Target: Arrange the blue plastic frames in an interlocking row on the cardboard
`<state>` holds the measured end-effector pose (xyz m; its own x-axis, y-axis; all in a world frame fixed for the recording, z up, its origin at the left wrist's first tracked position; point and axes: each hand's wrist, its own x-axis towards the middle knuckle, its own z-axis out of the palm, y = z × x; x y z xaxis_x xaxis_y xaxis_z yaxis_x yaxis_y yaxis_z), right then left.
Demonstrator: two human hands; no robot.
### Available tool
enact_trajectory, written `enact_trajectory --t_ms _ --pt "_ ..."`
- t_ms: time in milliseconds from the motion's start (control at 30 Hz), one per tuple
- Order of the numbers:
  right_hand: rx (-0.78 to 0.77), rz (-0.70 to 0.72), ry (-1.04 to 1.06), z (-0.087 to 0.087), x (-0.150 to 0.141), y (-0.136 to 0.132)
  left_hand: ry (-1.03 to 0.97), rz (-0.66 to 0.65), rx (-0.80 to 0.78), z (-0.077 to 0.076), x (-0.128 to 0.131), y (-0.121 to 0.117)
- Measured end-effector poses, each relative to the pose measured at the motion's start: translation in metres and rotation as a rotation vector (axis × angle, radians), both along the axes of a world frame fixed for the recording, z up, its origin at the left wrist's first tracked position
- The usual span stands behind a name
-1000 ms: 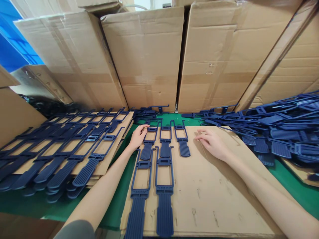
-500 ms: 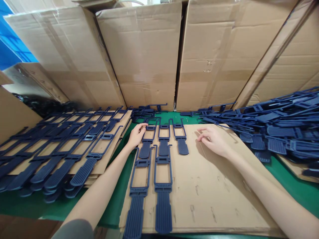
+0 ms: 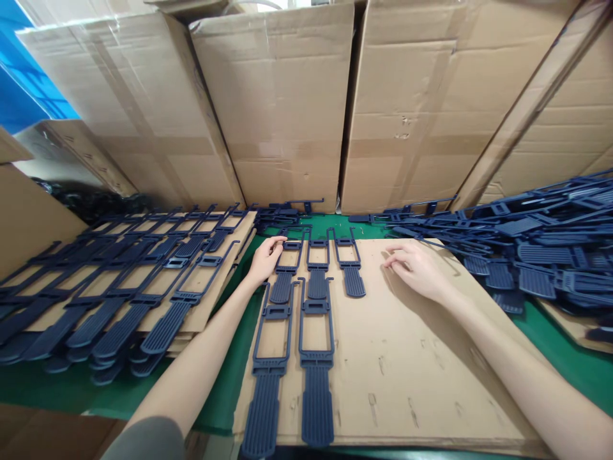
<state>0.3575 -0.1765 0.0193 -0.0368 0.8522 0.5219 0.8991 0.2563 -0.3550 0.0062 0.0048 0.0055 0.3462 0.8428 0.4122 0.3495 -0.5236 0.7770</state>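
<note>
Bracket (image 3: 354, 282) at centre, long axis up-down, lies left of empty, half-open right hand (image 3: 417, 271); left hand (image 3: 265, 260), by another bracket (image 3: 281, 287), grip unclear

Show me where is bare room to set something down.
The brown cardboard sheet is bare between its dark blue ribbed plastic frames and the right forearm, down to its near edge. Crowded: tangled dark blue plastic pile at right, frame-covered cardboard stack at left.
</note>
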Motion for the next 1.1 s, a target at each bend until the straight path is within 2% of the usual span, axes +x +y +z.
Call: enact_trajectory --t_ms 200,467,567,767,1100 --pt "-0.001 -0.036 -0.024 0.002 0.004 -0.002 -0.002 0.001 -0.002 -0.004 0.000 0.001" --pt "0.066 -0.042 -0.065 -0.006 0.008 -0.001 0.021 0.024 0.014 -0.003 0.000 -0.004" --pt "0.051 0.000 -0.074 -0.001 0.003 -0.004 0.024 0.028 0.012 -0.002 0.000 -0.006" --pt "-0.077 0.137 -0.025 0.002 -0.007 -0.007 0.006 0.024 0.004 0.000 0.000 -0.008" --pt "-0.045 0.099 -0.076 0.007 0.000 -0.006 0.006 0.022 0.001 -0.001 -0.001 -0.007"
